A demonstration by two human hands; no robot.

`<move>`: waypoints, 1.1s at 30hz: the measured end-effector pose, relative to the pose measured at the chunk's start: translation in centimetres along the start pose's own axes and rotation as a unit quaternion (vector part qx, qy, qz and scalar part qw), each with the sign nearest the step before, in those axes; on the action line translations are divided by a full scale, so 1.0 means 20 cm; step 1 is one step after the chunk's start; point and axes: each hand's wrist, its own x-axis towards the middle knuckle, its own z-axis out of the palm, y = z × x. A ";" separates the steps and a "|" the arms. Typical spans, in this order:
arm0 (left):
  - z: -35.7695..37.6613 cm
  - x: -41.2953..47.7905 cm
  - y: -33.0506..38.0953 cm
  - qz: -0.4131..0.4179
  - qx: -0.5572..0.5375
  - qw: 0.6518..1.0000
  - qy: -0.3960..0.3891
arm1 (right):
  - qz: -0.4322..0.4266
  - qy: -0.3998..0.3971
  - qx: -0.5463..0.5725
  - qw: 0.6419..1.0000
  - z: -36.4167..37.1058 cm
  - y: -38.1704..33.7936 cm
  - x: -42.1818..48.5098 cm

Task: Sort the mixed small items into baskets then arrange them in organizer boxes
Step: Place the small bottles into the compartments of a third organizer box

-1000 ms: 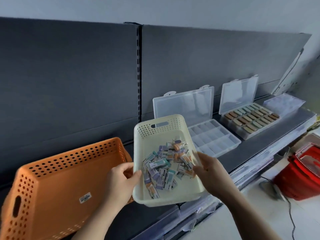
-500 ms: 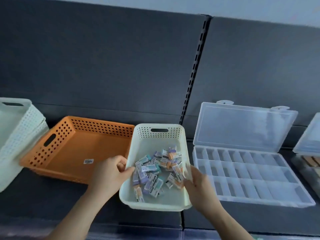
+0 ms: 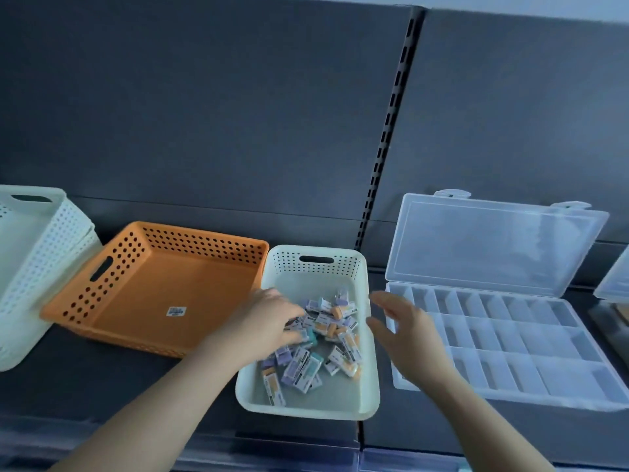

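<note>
Dark grey metal shelving point(image 3: 102, 369) ran across, and on it sat the cream perforated plastic basket point(image 3: 308, 408), between a bare orange perforated basket point(image 3: 204, 287) and a clear plastic organizer box point(image 3: 510, 352) with its lid up. Inside the cream one lay a jumbled heap of small rectangular packets point(image 3: 306, 366): lilac, orange and teal with white labels, print too small to read. Left hand point(image 3: 269, 323) was down in the heap, fingertips buried, so a grip could not be told. Right hand point(image 3: 406, 335) hovered over the basket's right rim, fingers spread, holding nothing. A white barcode-style sticker point(image 3: 176, 311) on the orange floor was illegible.
</note>
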 end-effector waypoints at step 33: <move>0.05 0.23 0.01 -0.017 -0.095 0.993 -0.062 | -0.032 -0.129 0.055 0.990 0.01 -0.03 0.49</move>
